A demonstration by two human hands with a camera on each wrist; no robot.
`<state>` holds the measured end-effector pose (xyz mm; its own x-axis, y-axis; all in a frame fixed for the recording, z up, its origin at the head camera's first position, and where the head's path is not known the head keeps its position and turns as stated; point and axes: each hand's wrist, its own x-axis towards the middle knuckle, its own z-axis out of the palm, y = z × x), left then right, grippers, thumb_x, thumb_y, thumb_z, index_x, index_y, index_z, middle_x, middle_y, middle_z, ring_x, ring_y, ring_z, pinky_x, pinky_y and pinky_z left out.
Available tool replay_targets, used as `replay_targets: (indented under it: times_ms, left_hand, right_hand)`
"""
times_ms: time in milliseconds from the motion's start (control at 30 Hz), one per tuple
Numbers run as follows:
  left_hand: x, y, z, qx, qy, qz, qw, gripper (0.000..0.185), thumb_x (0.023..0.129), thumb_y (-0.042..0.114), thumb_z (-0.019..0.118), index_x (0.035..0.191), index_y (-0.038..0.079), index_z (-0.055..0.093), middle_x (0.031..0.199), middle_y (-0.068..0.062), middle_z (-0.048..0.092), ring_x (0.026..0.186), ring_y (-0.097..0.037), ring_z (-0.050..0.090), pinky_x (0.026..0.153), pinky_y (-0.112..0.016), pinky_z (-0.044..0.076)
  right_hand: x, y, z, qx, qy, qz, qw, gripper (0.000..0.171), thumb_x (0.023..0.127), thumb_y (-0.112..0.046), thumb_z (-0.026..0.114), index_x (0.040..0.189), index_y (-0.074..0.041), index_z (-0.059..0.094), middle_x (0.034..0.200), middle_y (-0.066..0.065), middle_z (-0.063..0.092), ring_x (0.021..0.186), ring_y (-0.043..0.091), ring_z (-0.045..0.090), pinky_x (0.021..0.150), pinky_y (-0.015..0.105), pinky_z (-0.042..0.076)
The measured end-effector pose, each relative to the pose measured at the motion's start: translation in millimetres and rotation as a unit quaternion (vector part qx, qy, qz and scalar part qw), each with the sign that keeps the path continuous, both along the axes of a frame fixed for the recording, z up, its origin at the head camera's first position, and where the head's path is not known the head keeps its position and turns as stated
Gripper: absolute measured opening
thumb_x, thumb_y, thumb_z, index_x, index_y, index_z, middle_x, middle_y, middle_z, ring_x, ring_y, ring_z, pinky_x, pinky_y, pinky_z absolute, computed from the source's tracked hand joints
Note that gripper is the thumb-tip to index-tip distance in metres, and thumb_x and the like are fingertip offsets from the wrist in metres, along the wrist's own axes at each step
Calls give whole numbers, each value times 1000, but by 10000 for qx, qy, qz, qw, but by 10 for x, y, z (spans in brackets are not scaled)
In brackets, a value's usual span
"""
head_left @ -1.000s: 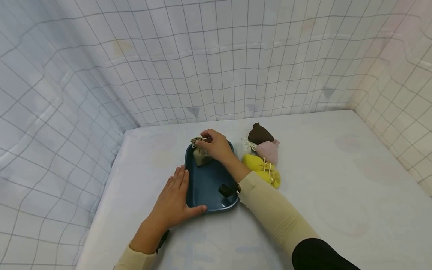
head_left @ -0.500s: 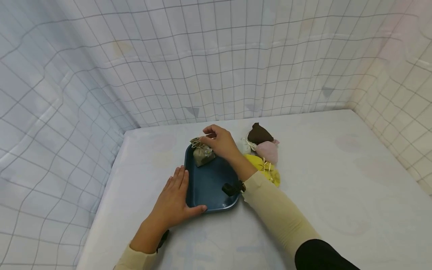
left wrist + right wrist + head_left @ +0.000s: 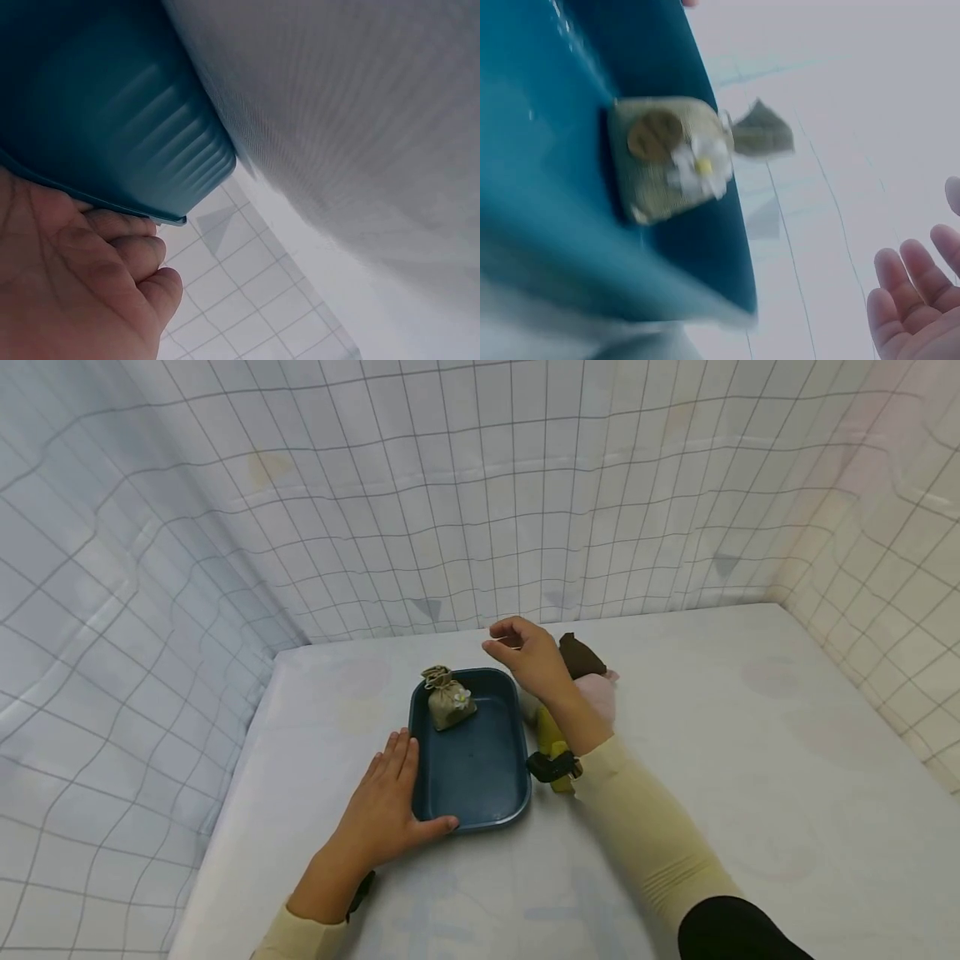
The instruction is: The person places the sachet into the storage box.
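Note:
A small olive drawstring pouch (image 3: 452, 703) with a white flower sits in the far left corner of a dark blue tray (image 3: 472, 777). In the right wrist view the pouch (image 3: 664, 161) also shows a round tan button-like piece, and its gathered neck leans over the rim. My left hand (image 3: 386, 802) lies with straight fingers along the tray's left side, thumb at the near rim. The left wrist view has its fingers (image 3: 135, 247) under the tray's edge. Nothing is in my right hand (image 3: 528, 656), which hovers past the tray's far right corner with fingers loosely bent.
Right of the tray lie more pouches, partly behind my right forearm: a brown pouch (image 3: 581, 656), a pink pouch (image 3: 597, 695) and yellow cloth (image 3: 551, 735). A white cloth covers the table (image 3: 750, 760). Grid-patterned curtains (image 3: 480, 510) hang behind and at both sides.
My right hand has let go of the olive pouch and moved right and away, leaving it in the tray. My forearm now covers more of the other pouches. The left hand has stayed put.

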<state>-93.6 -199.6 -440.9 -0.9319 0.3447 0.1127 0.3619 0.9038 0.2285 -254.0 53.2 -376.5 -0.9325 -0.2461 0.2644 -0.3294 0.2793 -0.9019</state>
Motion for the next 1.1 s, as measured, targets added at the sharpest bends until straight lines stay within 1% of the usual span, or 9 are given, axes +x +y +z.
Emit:
replay_targets:
  times_ms: [133,300,367,433,567,700,833,967,1100]
  left_hand:
    - [-5,5,5,-26,-48,-2,10000,126,76,85,55,156,-6,18,163,-22,10,151,-34,6,117,-56,18]
    - [-8,1,14,-41,-87,10,10000,127,76,85,55,156,-6,18,163,-22,10,151,-33,5,117,-55,17]
    - [-8,0,12,-45,-110,28,9999,127,76,85,56,156,-6,18,163,-22,10,151,-33,5,117,-55,17]
    - [-7,-1,12,-62,-147,49,9999,127,75,86,54,156,-6,18,163,-22,10,151,-33,5,117,-55,17]
    - [-8,-1,17,-96,-244,70,9996,128,75,88,51,156,-5,17,164,-21,9,151,-32,3,117,-55,17]
    - [-6,-5,34,-87,-279,66,9996,127,75,88,51,156,-5,18,164,-21,9,151,-33,4,117,-55,17]
    - [-1,-7,48,-93,-264,79,9996,127,76,87,52,156,-6,18,163,-22,9,151,-34,5,117,-56,17]
    - [-5,-1,43,-84,-271,64,9996,127,76,86,52,156,-6,18,163,-22,9,151,-34,5,117,-56,17]
    - [-9,3,36,-93,-286,57,9995,127,76,87,51,156,-6,17,164,-21,8,151,-34,4,117,-55,17]
  right_hand:
    - [-49,186,12,-15,-1,-178,9998,31,97,-30,67,119,-8,65,117,7,66,109,22,61,90,41,50]
    - [-36,418,22,-157,-212,-297,9992,34,96,-30,68,119,-5,64,117,7,64,111,23,58,96,40,47]
    - [-14,519,24,-117,-267,-308,9991,35,96,-31,67,120,-6,63,117,7,63,111,22,58,98,40,46]
    - [10,627,25,37,-211,-358,9991,36,97,-32,66,120,-5,62,116,8,64,110,22,58,96,39,46]
    - [90,835,31,240,-110,-540,9982,34,97,-31,67,117,-4,63,113,8,65,104,22,60,91,37,49]
    - [192,1038,8,411,-160,-722,9964,33,96,-31,67,116,-6,65,112,6,66,101,20,60,87,35,49]
    - [292,1212,-44,493,-284,-686,9960,36,97,-32,66,119,-3,64,113,8,65,103,21,59,87,34,49]
    - [409,1372,-128,580,-460,-739,9945,33,97,-31,66,117,-5,65,113,7,66,106,20,59,88,32,49]
    - [526,1512,-224,697,-681,-748,9924,33,97,-32,66,117,-5,65,118,7,65,112,20,58,92,36,48]
